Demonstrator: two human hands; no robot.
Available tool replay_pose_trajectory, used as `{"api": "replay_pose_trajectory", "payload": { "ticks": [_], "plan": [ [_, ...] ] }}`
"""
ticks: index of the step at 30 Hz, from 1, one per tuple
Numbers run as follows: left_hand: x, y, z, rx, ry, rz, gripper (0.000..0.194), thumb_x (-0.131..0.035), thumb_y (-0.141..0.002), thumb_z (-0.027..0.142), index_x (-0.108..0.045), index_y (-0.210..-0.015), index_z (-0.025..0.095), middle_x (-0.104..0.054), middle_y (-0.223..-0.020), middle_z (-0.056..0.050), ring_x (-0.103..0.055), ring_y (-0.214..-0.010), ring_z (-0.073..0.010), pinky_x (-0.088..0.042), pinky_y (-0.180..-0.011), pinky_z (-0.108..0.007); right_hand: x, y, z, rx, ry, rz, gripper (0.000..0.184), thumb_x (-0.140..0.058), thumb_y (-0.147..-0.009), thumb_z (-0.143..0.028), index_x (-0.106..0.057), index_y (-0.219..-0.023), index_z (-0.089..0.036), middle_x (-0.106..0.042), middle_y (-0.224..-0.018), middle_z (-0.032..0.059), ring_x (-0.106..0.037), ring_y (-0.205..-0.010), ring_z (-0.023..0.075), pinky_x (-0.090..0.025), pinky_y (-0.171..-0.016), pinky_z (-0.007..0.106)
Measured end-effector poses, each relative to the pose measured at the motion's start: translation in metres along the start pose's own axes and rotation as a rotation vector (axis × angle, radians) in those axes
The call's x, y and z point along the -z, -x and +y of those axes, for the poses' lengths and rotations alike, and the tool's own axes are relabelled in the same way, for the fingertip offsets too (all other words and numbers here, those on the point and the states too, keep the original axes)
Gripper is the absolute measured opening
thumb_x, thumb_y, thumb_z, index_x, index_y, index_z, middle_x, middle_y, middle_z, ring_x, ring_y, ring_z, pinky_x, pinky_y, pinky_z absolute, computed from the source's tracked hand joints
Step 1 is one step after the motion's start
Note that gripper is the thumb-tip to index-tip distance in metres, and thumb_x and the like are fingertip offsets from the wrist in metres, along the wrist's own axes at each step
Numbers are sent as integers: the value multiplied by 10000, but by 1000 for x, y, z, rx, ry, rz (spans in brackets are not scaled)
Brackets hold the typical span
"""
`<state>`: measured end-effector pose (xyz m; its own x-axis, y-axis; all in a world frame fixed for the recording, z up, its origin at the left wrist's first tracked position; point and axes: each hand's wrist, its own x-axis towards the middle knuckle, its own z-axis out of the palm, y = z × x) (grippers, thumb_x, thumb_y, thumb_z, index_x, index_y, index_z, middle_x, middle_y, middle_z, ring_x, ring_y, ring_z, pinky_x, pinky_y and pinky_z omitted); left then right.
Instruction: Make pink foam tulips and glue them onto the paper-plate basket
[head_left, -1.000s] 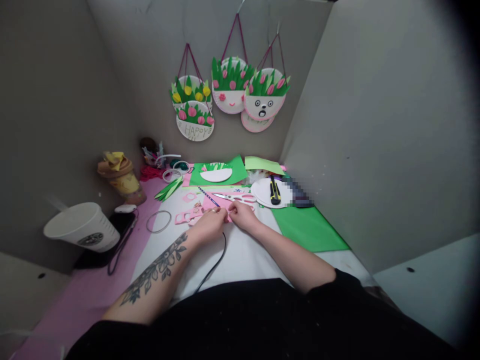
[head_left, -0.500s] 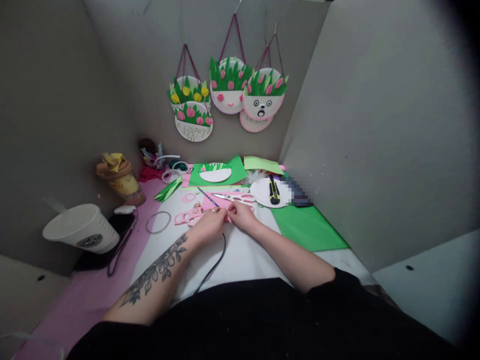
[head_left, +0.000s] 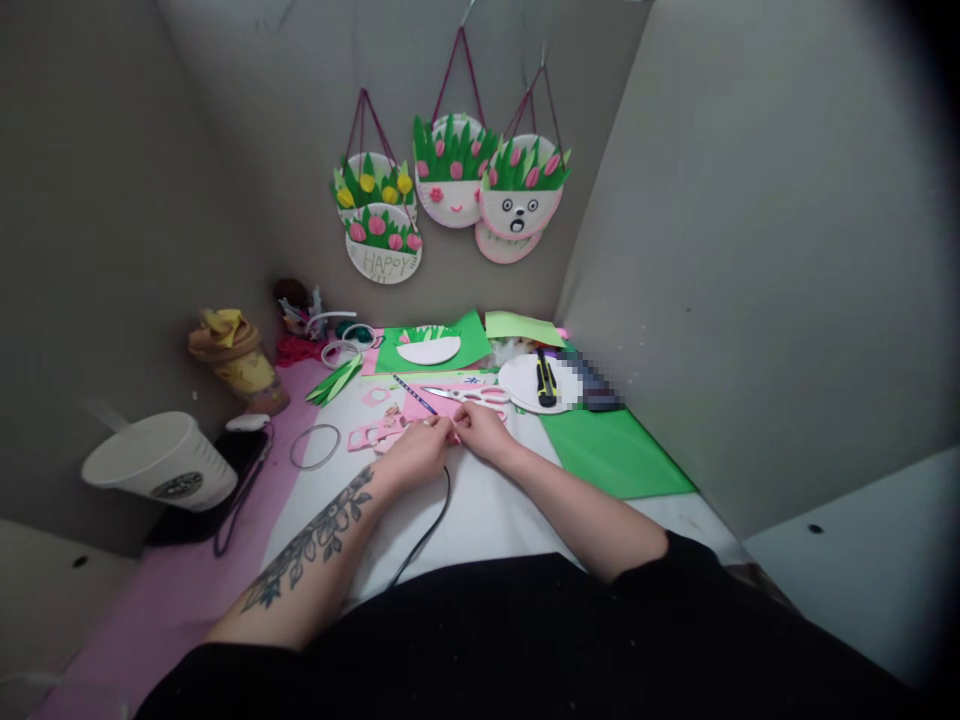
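Tabletop (head_left: pixel 487 520): white and pink covering, lower centre of the frame; working space is left bare near the body.
Hanging plate baskets (head_left: pixel 521 205): upper centre, strung on cords against the wall, presumably to keep them off the tabletop.
Green sheet (head_left: pixel 615 460): right of centre, flat, beside the right forearm.
White cup (head_left: pixel 157 460): far left, likely set there away from the paper.
Left hand (head_left: pixel 424 447): centre; fingers drawn together in a pinch, apparently on a small pink piece.
Right hand (head_left: pixel 484 430): centre, just beside the left; fingers likewise nearly closed, meeting the same piece, seemingly to steady it from both sides.
Paper plate (head_left: pixel 517 385): right of centre, bearing the cutter (head_left: pixel 546 380), perhaps to park the blade.
Scissors (head_left: pixel 487 396): centre, just beyond the hands, handles toward the right, probably for easy reach.
Small pink piece (head_left: pixel 454 435): centre, between the fingertips; outline mostly hidden.
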<state>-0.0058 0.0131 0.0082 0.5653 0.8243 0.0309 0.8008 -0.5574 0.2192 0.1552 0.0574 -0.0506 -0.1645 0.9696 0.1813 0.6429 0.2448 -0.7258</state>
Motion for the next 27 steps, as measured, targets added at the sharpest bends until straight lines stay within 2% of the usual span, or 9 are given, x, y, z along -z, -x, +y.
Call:
{"api": "replay_pose_trajectory", "payload": {
  "ticks": [13,18,22,27],
  "plan": [
    [0,0,0,3,2,-12,234,-372,-821,113,-521,-995,162,-606,-1023,-131,-585,-934,-260,-429,-801,-366,0,0,-1,-8,-36,-4,161,-568,-677,-73,-582,-799,-176,-613,-660,-15,-555,-618,131,-360,-567,215],
    [3,-1,1,12,85,-17,181,-363,-853,133,-500,-966,170,-632,-1006,-119,-588,-969,-246,-428,-819,-351,8,0,-4,-25,-68,71,156,-506,-699,-81,-587,-786,-181,-601,-684,-16,-547,-656,137,-385,-621,230],
    [2,-1,-2,46,133,-8,166,-372,-866,150,-496,-971,184,-646,-1006,-108,-583,-1004,-246,-421,-847,-355,14,5,-3,58,-127,39,148,-502,-723,-91,-565,-808,-194,-600,-718,-23,-546,-675,132,-393,-642,230],
    [-2,-2,-6,48,147,8,187,-370,-830,103,-489,-949,185,-638,-1013,-101,-589,-968,-229,-433,-818,-333,16,10,-3,177,-102,-39,230,-442,-731,-19,-544,-840,-193,-621,-789,-9,-558,-731,124,-389,-673,226]
  ]
}}
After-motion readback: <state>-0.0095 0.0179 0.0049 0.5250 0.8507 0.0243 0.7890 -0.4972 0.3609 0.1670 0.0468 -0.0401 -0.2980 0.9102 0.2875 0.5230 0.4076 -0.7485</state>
